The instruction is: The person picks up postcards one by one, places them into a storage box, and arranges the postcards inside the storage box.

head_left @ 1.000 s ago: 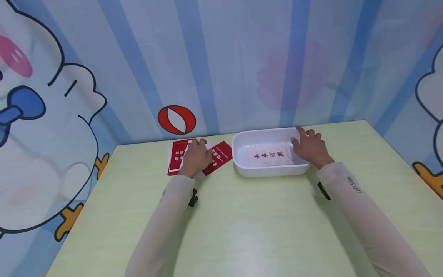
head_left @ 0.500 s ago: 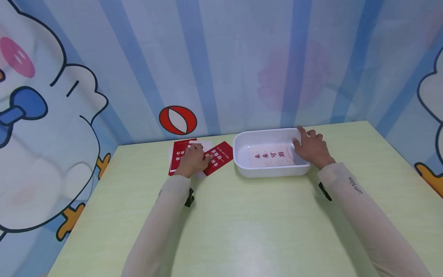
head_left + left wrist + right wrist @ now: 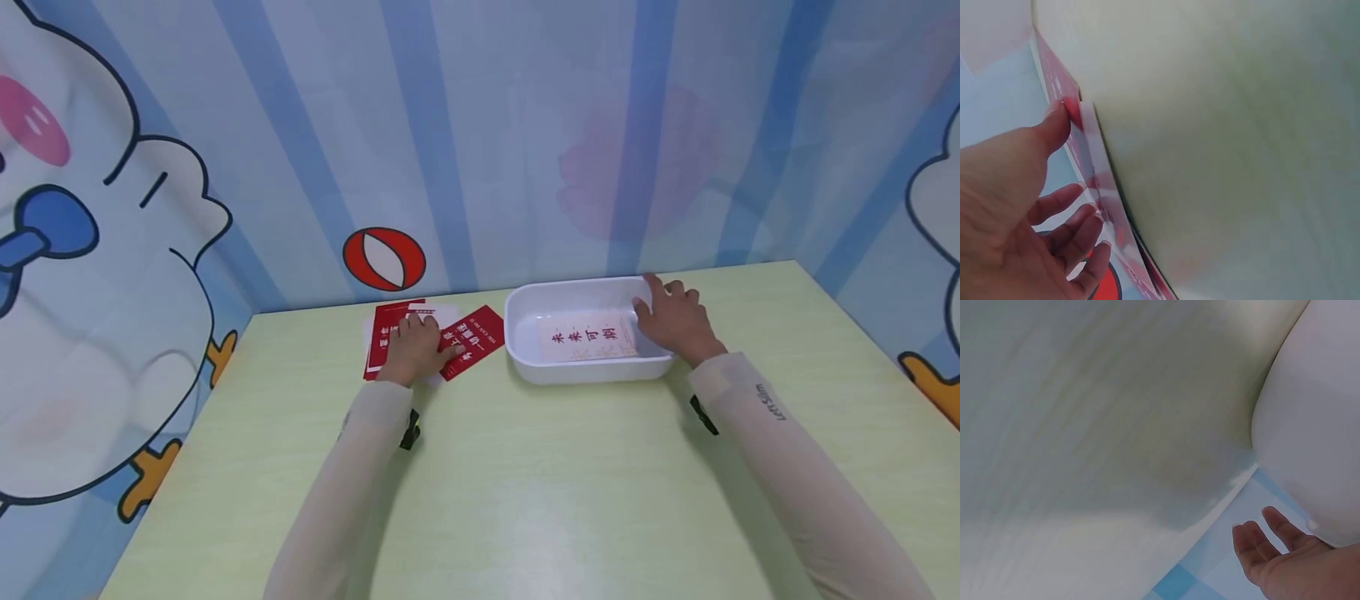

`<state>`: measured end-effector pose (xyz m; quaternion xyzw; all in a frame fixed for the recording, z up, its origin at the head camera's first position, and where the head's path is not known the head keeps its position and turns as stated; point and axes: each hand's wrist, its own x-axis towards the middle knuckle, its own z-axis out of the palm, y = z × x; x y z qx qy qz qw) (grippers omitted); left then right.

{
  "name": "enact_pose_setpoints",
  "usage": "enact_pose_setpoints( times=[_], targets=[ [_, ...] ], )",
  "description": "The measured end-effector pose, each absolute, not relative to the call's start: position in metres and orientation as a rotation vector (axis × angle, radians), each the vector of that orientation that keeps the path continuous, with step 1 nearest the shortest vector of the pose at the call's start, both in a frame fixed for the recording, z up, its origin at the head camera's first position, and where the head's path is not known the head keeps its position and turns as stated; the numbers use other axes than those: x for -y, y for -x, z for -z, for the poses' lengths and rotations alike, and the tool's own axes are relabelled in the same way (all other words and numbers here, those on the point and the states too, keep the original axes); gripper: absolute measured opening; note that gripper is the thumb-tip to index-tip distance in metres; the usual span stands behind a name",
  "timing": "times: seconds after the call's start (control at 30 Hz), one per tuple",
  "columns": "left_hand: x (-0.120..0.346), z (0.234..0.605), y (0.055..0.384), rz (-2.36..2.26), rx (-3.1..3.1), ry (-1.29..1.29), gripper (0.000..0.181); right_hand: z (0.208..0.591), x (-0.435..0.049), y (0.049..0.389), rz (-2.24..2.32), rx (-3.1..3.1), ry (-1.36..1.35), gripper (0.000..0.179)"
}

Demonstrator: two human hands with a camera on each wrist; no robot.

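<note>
Head view: resting the left hand (image 3: 411, 346) on flat, rectangular red and white cards (image 3: 476, 337) left of centre, covering part of them; lapping the right hand (image 3: 678, 323) over the right rim of a glossy, round-cornered white tray (image 3: 592, 372); showing a red-lettered slip (image 3: 587, 337) flat inside, pale table (image 3: 510, 467) below, blue-striped backdrop (image 3: 517, 150) above. Left wrist view: touching thumb to cards at upper left; curving other fingers slightly apart. Right wrist view: bending fingers loosely, slightly apart, lower right; hiding the thumb; cannot tell whether pinching the rim.
</note>
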<state>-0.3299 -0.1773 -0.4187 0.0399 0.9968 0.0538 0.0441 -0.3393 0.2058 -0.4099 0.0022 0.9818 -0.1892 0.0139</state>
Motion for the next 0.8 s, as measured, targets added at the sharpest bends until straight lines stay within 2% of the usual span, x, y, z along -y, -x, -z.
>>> enact_pose_setpoints(
  times=[0.7, 0.8],
  targets=[
    [0.178, 0.406, 0.335, -0.281, -2.953, -0.06, 0.086, 0.409, -0.204, 0.337, 0.587, -3.085, 0.002, 0.062],
    [0.178, 0.405, 0.333, -0.341, -2.948, -0.053, 0.081, 0.409, -0.203, 0.337, 0.583, -3.083, -0.003, 0.062]
  ],
)
